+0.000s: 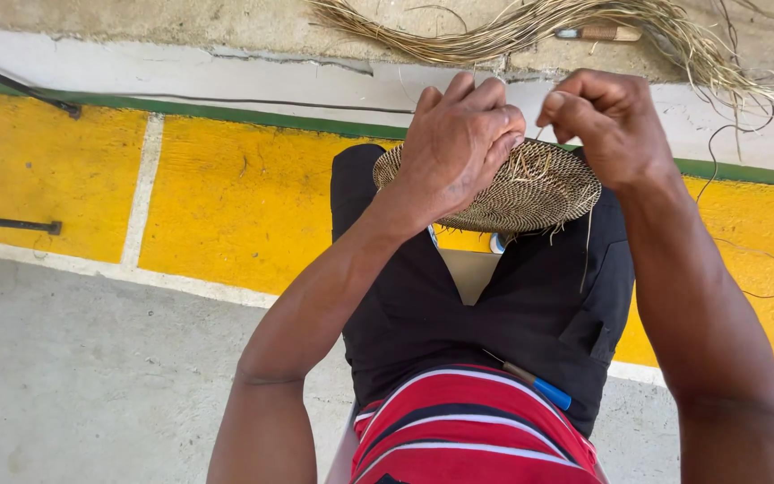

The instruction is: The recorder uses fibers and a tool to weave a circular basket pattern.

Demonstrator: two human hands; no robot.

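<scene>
**While the strand is taut, the coil is the weak point**

While the left hand (pixel 455 143) clamps down over the near rim of the woven disc (pixel 530 193), its grip is clenched on the coiled work, fingers curled over the edge and thumb tucked under. The disc sits on the knees, directly beneath that grip and tilted a little toward the wall. Just beside it, the right hand (pixel 614 125) has its grip pinched shut on a thin fibre strand (pixel 540 133), which runs down between the two hands into the weave.

Here is the risk as I judge it: pull that strand too sharply and it may snap, or cinch the last row so the rim puckers. Loose ends bristle from the disc just below the left grip, and they could snag the working strand. If the left grip slackens, the disc could slip off the black shorts (pixel 494 314) to the concrete floor (pixel 91 376).

Behind the right elbow, a blue-handled tool (pixel 544 390) sits in the pocket. Beyond both grips, the bundle of dry fibre (pixel 512 31) lies on the ledge with a wooden-handled tool (pixel 600 33) on it, a long reach from here.
</scene>
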